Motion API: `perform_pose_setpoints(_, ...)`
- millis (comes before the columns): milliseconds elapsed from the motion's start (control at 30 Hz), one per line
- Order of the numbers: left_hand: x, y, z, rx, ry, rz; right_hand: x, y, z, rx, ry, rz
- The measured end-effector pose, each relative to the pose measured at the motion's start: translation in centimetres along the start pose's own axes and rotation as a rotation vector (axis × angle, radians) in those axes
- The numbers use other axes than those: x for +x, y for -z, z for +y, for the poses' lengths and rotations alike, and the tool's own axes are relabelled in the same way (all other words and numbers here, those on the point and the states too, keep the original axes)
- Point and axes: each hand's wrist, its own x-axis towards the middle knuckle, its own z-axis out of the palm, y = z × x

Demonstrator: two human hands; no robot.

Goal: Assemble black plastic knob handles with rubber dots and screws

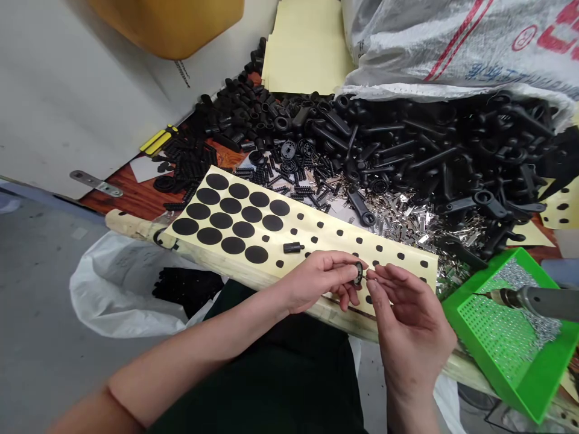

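Between the thumb and fingers of my left hand (316, 280) is a small black round disc (359, 273), tilted on its edge. My right hand (404, 322) is closed in a pinch just to its right, on a thin small piece too tiny to name that points at the disc. Both hands are over a pale yellow sticker sheet (312, 220) with large and small black dots. On that sheet, left of my hands, lies a short black cylindrical part (294, 248) with a narrow tip.
Behind the sheet are heaps of black plastic handles (425, 160), small metal clips (411, 223) and ribbed black strips (181, 163). A green basket (479, 337) of screws stands right, with a power screwdriver (543, 301) over it. A white sack (434, 48) stands behind; yellow-handled tool (158, 140) left.
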Motion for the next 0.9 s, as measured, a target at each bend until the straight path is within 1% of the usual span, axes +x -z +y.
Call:
perform_pose_setpoints(133,0.0,-0.2,0.1,0.011,-0.002,0.022,0.2,-0.1,0.3,0.001,-0.007,-0.027)
perform_pose_setpoints(233,0.0,-0.2,0.0,0.017,-0.014,0.046,0.3,0.1,0.5,-0.036,-0.025,-0.02)
perform_pose_setpoints(367,0.1,-0.1,-0.1,0.031,-0.036,0.078,0.2,0.5,0.6,-0.032,-0.099,-0.047)
perform_pose_setpoints(533,0.1,-0.2,0.0,0.04,-0.038,0.079,0.5,0.9,0.9,-0.014,-0.215,-0.028)
perform_pose_setpoints(600,0.0,-0.3,0.1,0.042,-0.047,0.096,0.9,1.1,0.9,-0.036,-0.271,-0.078)
perform_pose_setpoints(700,0.0,-0.3,0.2,0.046,-0.059,0.12,1.4,1.2,0.8,-0.074,-0.32,-0.196)
perform_pose_setpoints(767,0.0,-0.3,0.3,0.05,-0.053,0.117,1.3,1.2,0.6,-0.073,-0.322,-0.221)
perform_pose_setpoints(833,0.0,-0.3,0.4,0.046,-0.042,0.11,1.1,1.1,0.5,-0.06,-0.296,-0.191)
perform_pose_setpoints(900,0.0,-0.3,0.4,0.037,-0.034,0.108,0.7,0.9,0.6,-0.073,-0.235,-0.142)
